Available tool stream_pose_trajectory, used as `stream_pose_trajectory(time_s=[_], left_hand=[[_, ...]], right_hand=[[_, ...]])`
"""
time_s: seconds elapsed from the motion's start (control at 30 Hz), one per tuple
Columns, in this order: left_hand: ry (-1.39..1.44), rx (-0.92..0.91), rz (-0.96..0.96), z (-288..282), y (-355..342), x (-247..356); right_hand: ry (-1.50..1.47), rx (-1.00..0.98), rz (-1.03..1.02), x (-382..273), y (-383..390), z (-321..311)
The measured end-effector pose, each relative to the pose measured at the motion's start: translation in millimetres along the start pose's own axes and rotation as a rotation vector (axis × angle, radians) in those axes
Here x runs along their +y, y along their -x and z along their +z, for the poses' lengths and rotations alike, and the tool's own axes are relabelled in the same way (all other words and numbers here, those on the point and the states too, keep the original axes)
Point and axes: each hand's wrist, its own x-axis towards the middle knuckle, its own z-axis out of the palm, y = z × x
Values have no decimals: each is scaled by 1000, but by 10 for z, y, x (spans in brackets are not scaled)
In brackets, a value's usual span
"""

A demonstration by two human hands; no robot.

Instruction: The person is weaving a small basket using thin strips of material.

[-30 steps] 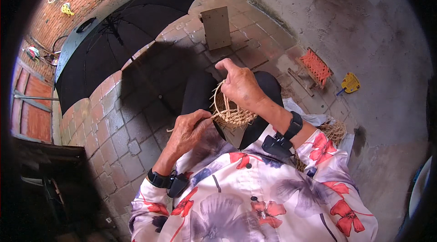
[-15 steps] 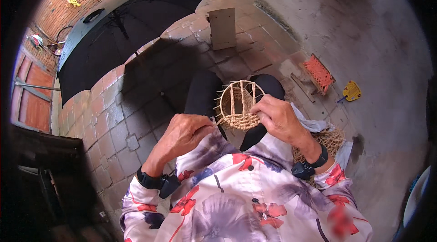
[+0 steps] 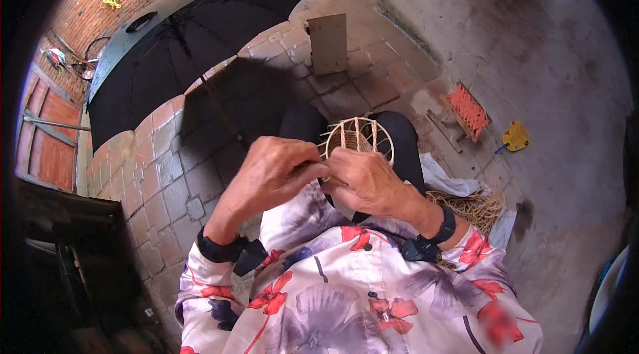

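Just beyond the left hand [image 3: 278,166] and right hand [image 3: 366,179], which meet before its near side and partly cover it, sits a round straw basket [image 3: 358,139]. Both hands curl narrowly; what they pinch, I cannot tell. Right of the grip lies loose straw [image 3: 474,209].
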Motion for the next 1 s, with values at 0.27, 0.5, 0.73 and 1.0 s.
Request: stream_pose_trajectory(time_s=[0.27,0.5,0.73,1.0], left_hand=[[342,620,-150,360,110,-373],[598,318,-217,819,113,-404],[599,345,-247,936,-43,-311],[120,332,-111,843,-54,-271]], right_hand=[[-533,192,602,353,304,-232],[-995,274,771,587,340,-289],[-1195,248,582,596,20,-258],[-652,-26,452,596,-339,-110]])
